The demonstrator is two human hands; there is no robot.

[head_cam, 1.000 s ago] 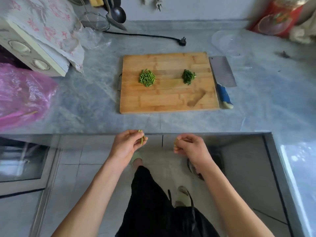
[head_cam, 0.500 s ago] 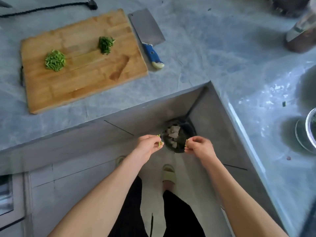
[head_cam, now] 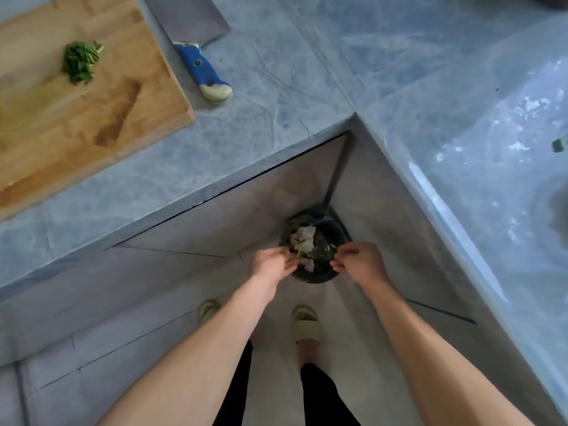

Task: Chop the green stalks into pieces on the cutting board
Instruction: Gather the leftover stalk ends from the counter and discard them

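Wooden and pale brown, the rectangular cutting board (head_cam: pixel 92 112) fills the upper left of the frame, lying on a grey-blue marbled stone countertop (head_cam: pixel 276 87). On the board, near its upper part, sits a small heap of chopped dark green stalk pieces (head_cam: pixel 80 61). Just beside the board's right edge, a broad steel cleaver with a blue handle and cream end cap (head_cam: pixel 199 66) lies flat on the counter, blade toward the top of the frame.

Lower, at the middle of the frame, a round dark bin (head_cam: pixel 322 273) stands on the floor in the corner under the counter, holding pale scraps and dark green trimmings. Both hands hover over its rim. The left hand (head_cam: pixel 272 265) has its fingers curled together, pinching a thin greenish sliver at the fingertips. The right hand (head_cam: pixel 359 261) is likewise curled with fingertips pressed together; whether anything is between them cannot be made out.

At the bottom centre, two feet in pale green slippers (head_cam: pixel 307 325) stand on the grey floor. A lone green scrap (head_cam: pixel 557 145) lies at the far right edge on the wet counter.
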